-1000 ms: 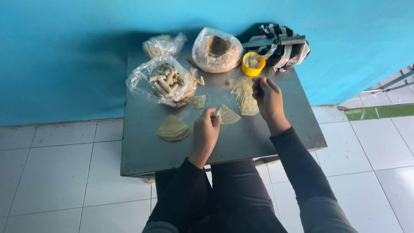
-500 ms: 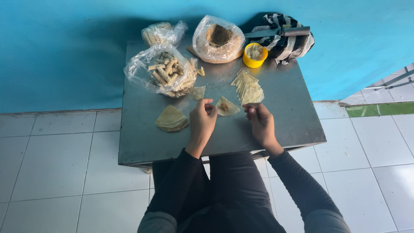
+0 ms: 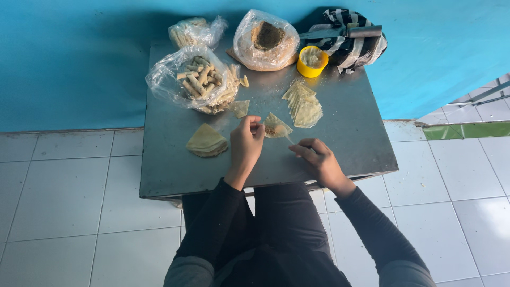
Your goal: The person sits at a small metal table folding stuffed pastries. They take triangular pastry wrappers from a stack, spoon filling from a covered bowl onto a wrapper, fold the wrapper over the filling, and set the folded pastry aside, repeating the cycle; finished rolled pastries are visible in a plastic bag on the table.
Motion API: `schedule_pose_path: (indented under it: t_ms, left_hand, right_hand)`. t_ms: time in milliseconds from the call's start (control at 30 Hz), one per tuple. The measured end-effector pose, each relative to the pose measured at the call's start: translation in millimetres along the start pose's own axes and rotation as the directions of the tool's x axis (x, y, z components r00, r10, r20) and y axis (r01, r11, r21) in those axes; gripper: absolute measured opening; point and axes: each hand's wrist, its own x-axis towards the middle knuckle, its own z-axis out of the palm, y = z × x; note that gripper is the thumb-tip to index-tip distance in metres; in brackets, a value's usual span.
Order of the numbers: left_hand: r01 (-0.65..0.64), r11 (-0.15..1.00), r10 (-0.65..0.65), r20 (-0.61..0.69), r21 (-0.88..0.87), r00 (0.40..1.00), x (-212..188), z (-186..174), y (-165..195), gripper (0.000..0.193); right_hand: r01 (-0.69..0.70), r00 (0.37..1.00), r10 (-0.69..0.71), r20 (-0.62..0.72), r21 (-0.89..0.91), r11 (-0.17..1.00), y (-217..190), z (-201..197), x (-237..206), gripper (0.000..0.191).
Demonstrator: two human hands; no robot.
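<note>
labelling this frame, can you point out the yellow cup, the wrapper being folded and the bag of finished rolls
yellow cup (image 3: 312,61), head view, on its rim
wrapper being folded (image 3: 277,126), head view, on its filled middle
bag of finished rolls (image 3: 195,79), head view, on the rolls inside

Obscured: filling on the triangular wrapper (image 3: 277,126) too small to identify; black striped bag (image 3: 355,47) contents hidden; bench (image 3: 340,143) near edge covered by sleeves.

A makeshift food-preparation corner, not a fitted kitchen: 1 small grey metal table (image 3: 340,133) stands against a plain turquoise wall (image 3: 74,58) on white floor tiles (image 3: 58,207), loaded with plastic bags of rolled snacks (image 3: 196,79), thin wrappers (image 3: 304,103) and a yellow tub (image 3: 312,60).
</note>
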Motion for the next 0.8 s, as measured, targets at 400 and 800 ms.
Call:
schedule_pose_path:
  t_ms: [400, 800]
  left_hand:
    - [-0.163, 0.984, 0.161, 0.032, 0.073, 0.986, -1.2, 0.4, 10.2, 0.018]
    - [-0.261, 0.952, 0.253, 0.070, 0.157, 0.965, -2.8, 2.1, 13.0, 0.016]
  right_hand:
    - [-0.115, 0.878, 0.155, -0.453, 0.116, 0.987, 26.1, -10.4, 107.4, 0.018]
    - [-0.341, 0.905, 0.323, -0.277, -0.021, 0.940, 21.1, 31.0, 107.6, 0.026]
